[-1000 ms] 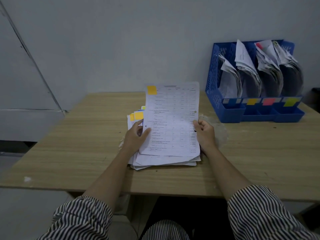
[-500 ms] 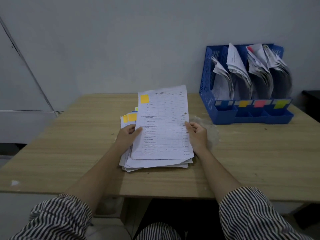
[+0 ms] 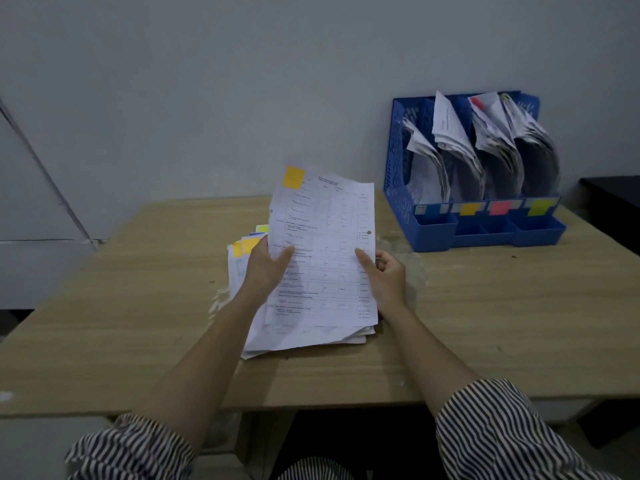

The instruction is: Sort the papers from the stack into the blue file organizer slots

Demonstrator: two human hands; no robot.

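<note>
Both hands grip one printed sheet [image 3: 323, 251] lifted off the stack: the left hand [image 3: 266, 266] pinches its left edge with the thumb on top, and the right hand [image 3: 384, 275] pinches its right edge. Taking the wooden table [image 3: 138, 289] as the base and the blue file organizer [image 3: 474, 174] at its far right corner as the landmark, the sorting looks well along: all four slots already carry curling bundles of paper, each above a front label of blue, orange, pink or yellow-green. Left of the organizer and nearer the person, the remaining stack [image 3: 304, 336] lies flat under the raised sheet, noticeably thick, so plenty is left. Smallest, an orange sticky tag [image 3: 293, 177] marks the sheet's top left corner; I judge it bound for the orange-labelled slot [image 3: 468, 208], second from the left.
</note>
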